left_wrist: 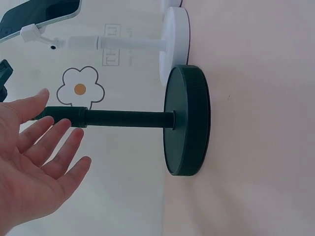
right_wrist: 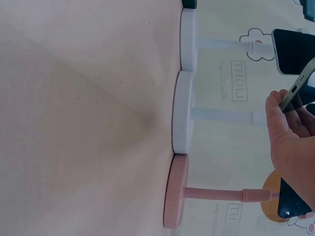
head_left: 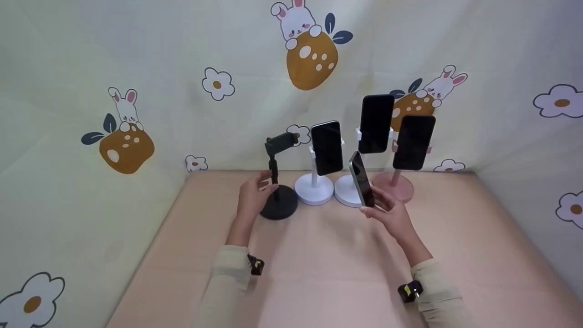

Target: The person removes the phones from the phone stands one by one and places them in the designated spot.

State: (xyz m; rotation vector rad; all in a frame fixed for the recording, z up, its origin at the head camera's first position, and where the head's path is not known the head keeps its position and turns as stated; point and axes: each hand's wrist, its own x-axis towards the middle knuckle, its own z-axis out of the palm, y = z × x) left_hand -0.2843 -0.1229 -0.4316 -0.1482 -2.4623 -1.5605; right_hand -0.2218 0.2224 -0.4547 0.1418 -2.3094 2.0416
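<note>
In the head view a black phone stand [head_left: 280, 205] stands at the left end of a row, its clamp [head_left: 280, 143] bare. My left hand [head_left: 254, 193] is at its pole, fingers loosely spread and not wrapped round it. Thumb and fingertips lie close to the pole's collar [left_wrist: 71, 116] in the left wrist view; whether they touch it is unclear. My right hand [head_left: 389, 213] grips a smartphone [head_left: 363, 182] by its lower end, raised upright and tilted. That phone's bottom edge [right_wrist: 294, 89] shows in the right wrist view, with the fingers behind it.
To the right of the black stand are two white stands and a pink stand [head_left: 395, 186], each holding a phone. The left white stand [head_left: 314, 189] is beside the black base. Behind the row rises a printed cloth [head_left: 246, 123]. A pinkish cloth covers the table [head_left: 319, 264].
</note>
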